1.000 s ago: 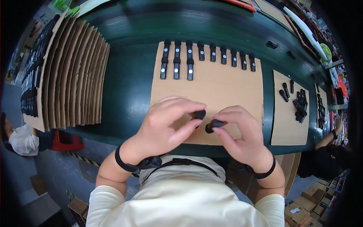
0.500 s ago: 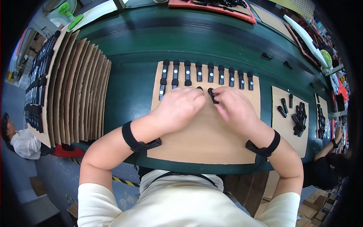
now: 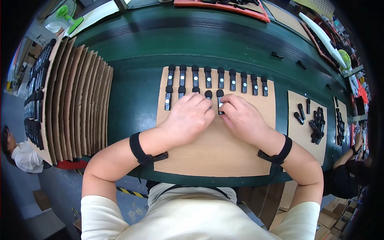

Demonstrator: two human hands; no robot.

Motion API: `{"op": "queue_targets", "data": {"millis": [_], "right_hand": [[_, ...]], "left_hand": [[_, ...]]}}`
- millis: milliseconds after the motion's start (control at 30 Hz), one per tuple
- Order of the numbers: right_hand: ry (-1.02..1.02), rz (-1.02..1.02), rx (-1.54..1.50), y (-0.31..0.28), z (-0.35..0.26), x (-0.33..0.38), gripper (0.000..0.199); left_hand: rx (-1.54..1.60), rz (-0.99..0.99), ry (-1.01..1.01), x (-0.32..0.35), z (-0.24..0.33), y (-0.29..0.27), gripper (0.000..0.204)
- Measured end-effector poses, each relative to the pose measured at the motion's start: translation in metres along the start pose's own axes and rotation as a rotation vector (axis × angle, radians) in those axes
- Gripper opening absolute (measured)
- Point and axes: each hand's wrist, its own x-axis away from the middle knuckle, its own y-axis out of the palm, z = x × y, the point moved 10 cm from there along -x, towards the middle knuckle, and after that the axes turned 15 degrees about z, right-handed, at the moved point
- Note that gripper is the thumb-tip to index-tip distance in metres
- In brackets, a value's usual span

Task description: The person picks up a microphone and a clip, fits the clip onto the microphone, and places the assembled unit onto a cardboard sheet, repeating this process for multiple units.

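Observation:
On a cardboard sheet [image 3: 216, 160] in front of me lie small black microphones with foam tops and pale round dots, in a full far row and a partial second row. My left hand [image 3: 188, 120] is closed at a microphone [image 3: 208, 95] in the second row, its fingertips at that piece's lower body. My right hand [image 3: 244, 119] pinches the side of the neighbouring microphone [image 3: 220, 93], which lies straight with its foam top pointing away from me. The fingers partly cover both pieces. Black straps circle both wrists.
Upright cardboard sheets [image 3: 76, 104] stand packed at the left, with microphones on the outermost one. To the right, another cardboard sheet [image 3: 300, 132] bears a loose pile of microphones [image 3: 317, 126]. A red tray [image 3: 224, 12] sits at the far edge. A co-worker's arm [image 3: 348, 156] shows at far right.
The microphone at my right hand has turned from a slant to straight, its dot now showing. My left hand has shifted slightly, uncovering more of its microphone. The whole view has moved a little.

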Motion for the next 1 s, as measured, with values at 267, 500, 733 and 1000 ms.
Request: {"op": "queue_targets", "data": {"millis": [267,500,733,1000], "right_hand": [[0.075,-0.006,0.020,-0.027,0.006,-0.009,0.027],[0.602,-0.036,-0.084,-0.069,0.141,-0.001,0.028],[0.553,0.201,0.382,-0.102,0.299,0.009,0.039],[0.640,-0.006,0.500,-0.051,0.337,-0.023,0.032]], "left_hand": [[0.075,0.087,-0.112,-0.007,-0.010,-0.002,0.011],[0.357,0.006,-0.468,0.000,-0.029,-0.028,0.021],[0.456,0.114,-0.691,0.010,-0.036,-0.075,0.020],[0.400,0.311,-0.890,0.059,-0.035,-0.091,0.013]]}}
